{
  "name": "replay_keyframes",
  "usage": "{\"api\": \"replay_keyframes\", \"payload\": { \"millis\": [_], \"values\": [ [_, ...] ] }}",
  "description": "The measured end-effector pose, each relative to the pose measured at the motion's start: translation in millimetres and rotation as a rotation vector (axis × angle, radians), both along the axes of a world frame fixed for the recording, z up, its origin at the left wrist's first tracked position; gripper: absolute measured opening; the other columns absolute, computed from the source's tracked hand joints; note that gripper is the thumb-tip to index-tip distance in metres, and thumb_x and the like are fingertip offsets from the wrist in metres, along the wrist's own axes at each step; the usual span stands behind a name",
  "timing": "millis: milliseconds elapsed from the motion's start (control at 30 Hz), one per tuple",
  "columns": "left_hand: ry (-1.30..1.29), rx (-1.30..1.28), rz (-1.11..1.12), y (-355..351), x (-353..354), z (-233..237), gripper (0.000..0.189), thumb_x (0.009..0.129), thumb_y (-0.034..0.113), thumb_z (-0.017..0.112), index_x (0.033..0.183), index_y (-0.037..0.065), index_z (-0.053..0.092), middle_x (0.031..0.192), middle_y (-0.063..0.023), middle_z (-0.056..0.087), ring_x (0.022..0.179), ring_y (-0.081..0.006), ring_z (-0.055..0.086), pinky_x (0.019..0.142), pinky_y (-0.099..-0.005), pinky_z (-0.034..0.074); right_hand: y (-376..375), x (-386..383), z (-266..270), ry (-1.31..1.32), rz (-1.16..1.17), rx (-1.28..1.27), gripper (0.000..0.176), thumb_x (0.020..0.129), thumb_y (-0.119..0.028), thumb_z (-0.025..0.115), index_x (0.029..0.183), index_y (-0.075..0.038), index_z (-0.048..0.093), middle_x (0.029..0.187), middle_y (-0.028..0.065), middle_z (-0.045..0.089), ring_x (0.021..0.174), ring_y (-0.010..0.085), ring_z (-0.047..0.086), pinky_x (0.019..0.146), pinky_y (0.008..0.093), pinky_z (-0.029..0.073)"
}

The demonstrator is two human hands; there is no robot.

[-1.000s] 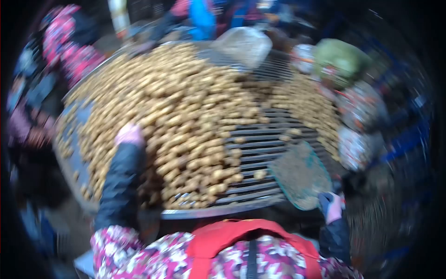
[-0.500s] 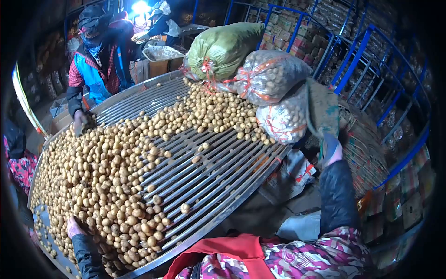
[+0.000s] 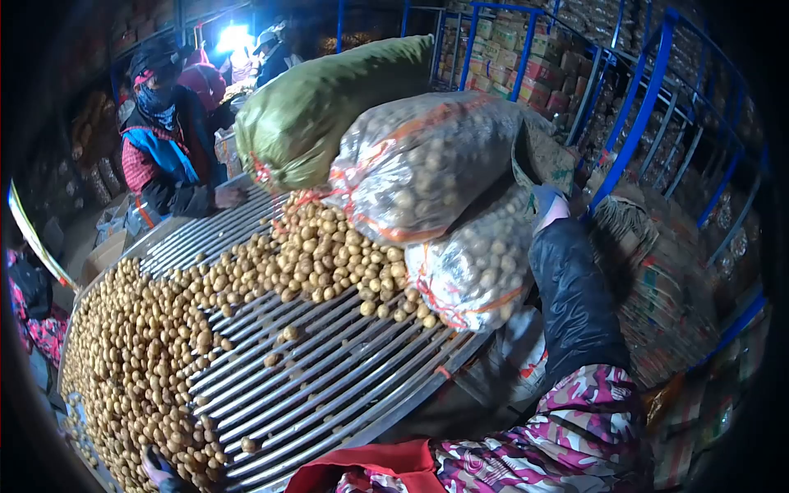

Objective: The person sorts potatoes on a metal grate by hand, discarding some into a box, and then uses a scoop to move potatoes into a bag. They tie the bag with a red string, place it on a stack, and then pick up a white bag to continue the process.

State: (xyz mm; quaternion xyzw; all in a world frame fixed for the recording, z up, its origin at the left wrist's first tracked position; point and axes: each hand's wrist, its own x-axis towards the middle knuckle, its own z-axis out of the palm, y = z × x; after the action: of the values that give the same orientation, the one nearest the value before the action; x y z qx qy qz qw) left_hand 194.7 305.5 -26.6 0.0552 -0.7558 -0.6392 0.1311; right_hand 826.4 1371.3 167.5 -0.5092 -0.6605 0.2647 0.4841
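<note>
My left hand [image 3: 154,467] is low in the view, against the near edge of the potato heap [image 3: 148,345]; its fingers look outstretched, partly lost among the potatoes. My right hand [image 3: 549,205], arm extended, is closed on the edge of a folded greenish woven sack [image 3: 555,160]. Beside that sack lie two clear plastic bags of potatoes, an upper bag [image 3: 444,156] and a lower bag [image 3: 481,263], both with orange ties. A long green sack [image 3: 329,103] lies behind them. Loose potatoes spread over the slatted metal table [image 3: 329,370].
Across the table stands a co-worker [image 3: 168,156], one arm over the slats. Another person's patterned sleeve [image 3: 45,329] shows at far left. Blue metal railings [image 3: 641,115] and a stack of flattened woven sacks [image 3: 657,279] are on the right. Stacked boxes [image 3: 542,78] stand behind.
My view has shifted closer to the bags, which look larger. My right hand still grips the woven sack. The co-worker's hand has moved off the potatoes toward the bags.
</note>
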Motion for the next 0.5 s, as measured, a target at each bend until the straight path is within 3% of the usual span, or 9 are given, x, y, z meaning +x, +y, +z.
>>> {"api": "replay_keyframes", "payload": {
  "millis": [67,100,133,267,300,333,400,500],
  "values": [
    [-0.058,-0.065,-0.006,27.3,27.8,5.4,0.028,0.098,0.008,0.061,0.126,0.004,0.063,0.118,-0.0123,0.065,0.106,-0.0216,0.061,0.098,-0.0331,0.049,-40.2,-29.1,27.4,0.568,-0.173,-0.255,0.021,0.095,-0.018,0.057,0.107,-0.003,0.068,0.093,0.0096,0.068,0.087,0.0258,0.063,0.08,0.0389,0.051],
    [-0.078,-0.094,-0.015,39.6,35.6,7.9,0.028,0.098,0.008,0.061,0.125,0.004,0.063,0.118,-0.0123,0.065,0.106,-0.0218,0.061,0.098,-0.0332,0.049,-45.4,-17.2,42.0,0.845,0.008,-0.179,0.02,0.091,-0.012,0.062,0.109,-0.005,0.068,0.094,0.0068,0.067,0.086,0.0207,0.062,0.079,0.0344,0.05],
    [-0.098,-0.124,-0.026,48.5,41.8,11.1,0.028,0.098,0.008,0.061,0.125,0.004,0.063,0.118,-0.0124,0.065,0.106,-0.022,0.061,0.098,-0.0334,0.049,-59.2,-6.0,54.5,0.825,-0.007,-0.102,0.025,0.09,-0.008,0.062,0.114,-0.005,0.066,0.101,0.0086,0.066,0.092,0.0215,0.062,0.084,0.0344,0.049],
    [-0.15,-0.252,-0.118,84.0,39.9,15.6,0.027,0.099,0.01,0.06,0.125,0.005,0.064,0.118,-0.0127,0.065,0.106,-0.0226,0.061,0.098,-0.0338,0.049,-138.2,48.7,73.9,0.316,-0.301,0.249,0.05,0.087,0.005,0.061,0.136,-0.003,0.055,0.129,0.0161,0.063,0.116,0.0249,0.061,0.103,0.0348,0.046],
    [-0.171,-0.279,-0.144,92.2,37.4,15.3,0.027,0.099,0.01,0.06,0.125,0.005,0.064,0.118,-0.0127,0.065,0.107,-0.0228,0.061,0.098,-0.0339,0.049,-173.3,50.7,81.2,0.371,-0.322,0.198,0.053,0.087,0.005,0.06,0.139,-0.004,0.052,0.133,0.0169,0.061,0.12,0.0257,0.061,0.106,0.0351,0.044],
    [-0.182,-0.303,-0.162,101.1,35.1,15.2,0.027,0.099,0.011,0.06,0.125,0.005,0.064,0.118,-0.0128,0.065,0.107,-0.0229,0.061,0.098,-0.034,0.049,-170.9,90.4,44.7,0.158,-0.404,0.243,0.055,0.088,0.005,0.06,0.141,-0.004,0.051,0.136,0.0172,0.06,0.124,0.0265,0.059,0.107,0.0359,0.043],
    [-0.202,-0.346,-0.199,116.3,28.5,13.8,0.027,0.099,0.011,0.06,0.125,0.005,0.064,0.118,-0.0129,0.065,0.107,-0.0233,0.061,0.098,-0.0343,0.049,-198.9,137.5,-15.8,0.131,-0.467,0.246,0.053,0.087,0.003,0.063,0.138,-0.003,0.053,0.134,0.017,0.062,0.123,0.0261,0.059,0.107,0.0367,0.044],
    [-0.211,-0.394,-0.255,140.1,17.3,14.8,0.026,0.1,0.013,0.06,0.125,0.006,0.065,0.118,-0.0131,0.066,0.107,-0.0237,0.062,0.098,-0.0346,0.049,-247.4,202.3,-147.5,0.127,-0.566,0.167,0.05,0.086,0.0,0.067,0.135,0.0,0.056,0.13,0.0168,0.063,0.122,0.0254,0.059,0.107,0.038,0.044]
  ]
}}
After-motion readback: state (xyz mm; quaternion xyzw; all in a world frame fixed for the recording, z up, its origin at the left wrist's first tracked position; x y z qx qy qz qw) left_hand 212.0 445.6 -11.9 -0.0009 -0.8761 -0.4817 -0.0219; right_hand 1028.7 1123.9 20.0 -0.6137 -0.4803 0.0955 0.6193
